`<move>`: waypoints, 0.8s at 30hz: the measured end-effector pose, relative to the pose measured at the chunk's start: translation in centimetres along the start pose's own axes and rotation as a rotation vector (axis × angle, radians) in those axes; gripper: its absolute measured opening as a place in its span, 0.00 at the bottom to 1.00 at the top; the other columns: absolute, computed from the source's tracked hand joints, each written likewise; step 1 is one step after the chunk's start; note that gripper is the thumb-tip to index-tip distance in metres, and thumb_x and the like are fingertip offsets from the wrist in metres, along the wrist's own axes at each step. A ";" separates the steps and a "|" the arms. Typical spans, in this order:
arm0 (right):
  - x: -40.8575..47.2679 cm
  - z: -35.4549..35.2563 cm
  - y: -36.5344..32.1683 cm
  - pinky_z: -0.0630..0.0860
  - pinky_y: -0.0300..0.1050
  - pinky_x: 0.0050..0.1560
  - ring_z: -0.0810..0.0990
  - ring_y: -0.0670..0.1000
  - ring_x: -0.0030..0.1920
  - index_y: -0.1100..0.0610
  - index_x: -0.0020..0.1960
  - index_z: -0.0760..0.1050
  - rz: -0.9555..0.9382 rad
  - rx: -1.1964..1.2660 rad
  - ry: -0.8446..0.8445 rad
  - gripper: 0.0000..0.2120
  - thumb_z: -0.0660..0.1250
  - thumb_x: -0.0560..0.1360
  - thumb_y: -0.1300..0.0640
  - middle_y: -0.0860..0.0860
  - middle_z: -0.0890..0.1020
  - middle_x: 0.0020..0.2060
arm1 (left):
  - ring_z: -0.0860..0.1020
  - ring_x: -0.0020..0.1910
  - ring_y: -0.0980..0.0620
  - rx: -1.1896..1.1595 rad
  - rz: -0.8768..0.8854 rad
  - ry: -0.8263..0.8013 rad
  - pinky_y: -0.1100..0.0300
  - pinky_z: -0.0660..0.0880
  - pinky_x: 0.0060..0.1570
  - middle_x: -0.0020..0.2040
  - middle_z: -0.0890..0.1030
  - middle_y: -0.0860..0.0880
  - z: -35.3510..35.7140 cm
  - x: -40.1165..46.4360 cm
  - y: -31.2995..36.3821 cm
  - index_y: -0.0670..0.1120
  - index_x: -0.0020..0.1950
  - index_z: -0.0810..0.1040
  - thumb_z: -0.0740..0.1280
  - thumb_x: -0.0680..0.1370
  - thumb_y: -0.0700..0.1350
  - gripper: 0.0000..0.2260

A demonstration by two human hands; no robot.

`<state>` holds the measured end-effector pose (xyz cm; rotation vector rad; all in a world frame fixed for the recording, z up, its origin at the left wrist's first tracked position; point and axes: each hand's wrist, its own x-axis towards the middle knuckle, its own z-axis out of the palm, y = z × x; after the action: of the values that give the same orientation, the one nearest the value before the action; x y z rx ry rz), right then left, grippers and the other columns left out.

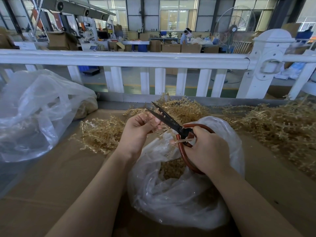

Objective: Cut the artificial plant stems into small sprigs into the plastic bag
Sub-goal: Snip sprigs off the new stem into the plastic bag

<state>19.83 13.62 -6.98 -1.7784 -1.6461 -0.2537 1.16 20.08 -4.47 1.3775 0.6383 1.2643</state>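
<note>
Right now the right hand [207,149] grips a pair of scissors [172,124] by their big reddish-brown loop handles, fingers curled through and around them. The dark blades stand apart in a narrow V, pointing up and to the left, away from the person. The left hand [139,128] pinches a pale tan plastic stem [150,117] between thumb and curled fingers, holding it up against the lower blade, close to the tips; how much of the stem lies between the blades is hard to tell.

Both hands hover above a clear plastic bag [179,194] that sits on the brown cardboard tabletop [59,177] right in front of the person. Its mouth gapes under the scissors, and a heap of small tan sprigs [171,168] shows inside it. One thin cut piece lies across the scissor handles beside the right fingers.

Loose piles of uncut tan stems [100,132] lie on the cardboard to the left of the hands, behind them, and in a wide spread on the right [277,124]. A second, larger clear bag [34,113] slumps at the far left, with more tan material showing at its far side. Behind the table runs a white railing [128,59], and past it a workshop floor with cardboard boxes and a standing fan [234,29].
</note>
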 end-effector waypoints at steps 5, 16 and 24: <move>-0.2 -0.2 -0.1 0.69 0.40 0.30 0.70 0.43 0.27 0.48 0.36 0.69 -0.007 0.014 0.005 0.21 0.58 0.70 0.30 0.41 0.70 0.26 | 0.80 0.41 0.51 0.079 0.014 0.018 0.54 0.77 0.51 0.40 0.84 0.47 0.1 -0.1 0.0 0.43 0.43 0.82 0.69 0.77 0.40 0.04; -0.2 -0.2 -0.1 0.65 0.35 0.30 0.66 0.38 0.28 0.47 0.39 0.70 0.006 0.010 0.028 0.18 0.60 0.69 0.31 0.35 0.66 0.29 | 0.82 0.42 0.53 0.249 0.056 0.007 0.63 0.79 0.48 0.47 0.84 0.37 0.7 -0.5 0.3 0.34 0.49 0.79 0.67 0.79 0.36 0.05; -0.1 0.3 0.2 0.72 0.36 0.35 0.74 0.41 0.33 0.49 0.45 0.77 0.030 0.033 -0.012 0.20 0.64 0.71 0.32 0.38 0.78 0.38 | 0.81 0.44 0.48 0.153 0.020 0.020 0.55 0.79 0.52 0.47 0.83 0.35 0.9 -0.3 0.2 0.32 0.48 0.78 0.67 0.78 0.36 0.06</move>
<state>19.88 13.71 -7.28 -1.7822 -1.6217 -0.2010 1.85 19.43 -4.27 1.5015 0.7497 1.2679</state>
